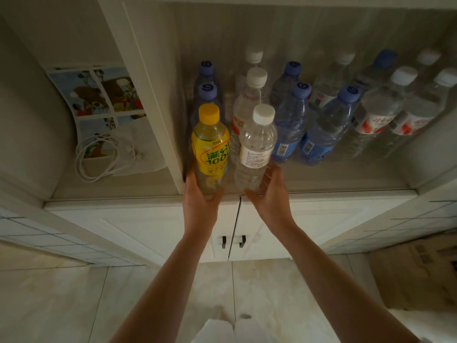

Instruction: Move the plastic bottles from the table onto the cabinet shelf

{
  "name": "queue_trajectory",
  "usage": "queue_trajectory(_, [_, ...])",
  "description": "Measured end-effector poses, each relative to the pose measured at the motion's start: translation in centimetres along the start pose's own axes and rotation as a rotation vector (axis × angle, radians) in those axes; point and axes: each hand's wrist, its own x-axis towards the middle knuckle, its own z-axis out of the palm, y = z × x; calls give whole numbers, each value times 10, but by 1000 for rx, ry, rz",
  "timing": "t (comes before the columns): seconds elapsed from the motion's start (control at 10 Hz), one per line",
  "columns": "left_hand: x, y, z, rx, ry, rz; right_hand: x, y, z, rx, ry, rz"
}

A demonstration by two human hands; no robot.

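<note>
- A yellow-capped bottle with a yellow label stands at the front of the cabinet shelf, by the shelf's left wall.
- The left hand is wrapped round its base.
- Just beside it a clear white-capped bottle stands upright; the right hand cups its lower part, fingers spread on the plastic.
- Behind them stand rows of blue-capped bottles and more white-capped ones.
- In the left compartment lie a white cable and a picture sheet.
- Below are white cabinet doors.
</note>
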Motion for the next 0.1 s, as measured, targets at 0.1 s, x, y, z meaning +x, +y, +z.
queue_trajectory(0.1, [-11,-6,-5,61,-10,27,-9,-2,-2,14,5,11])
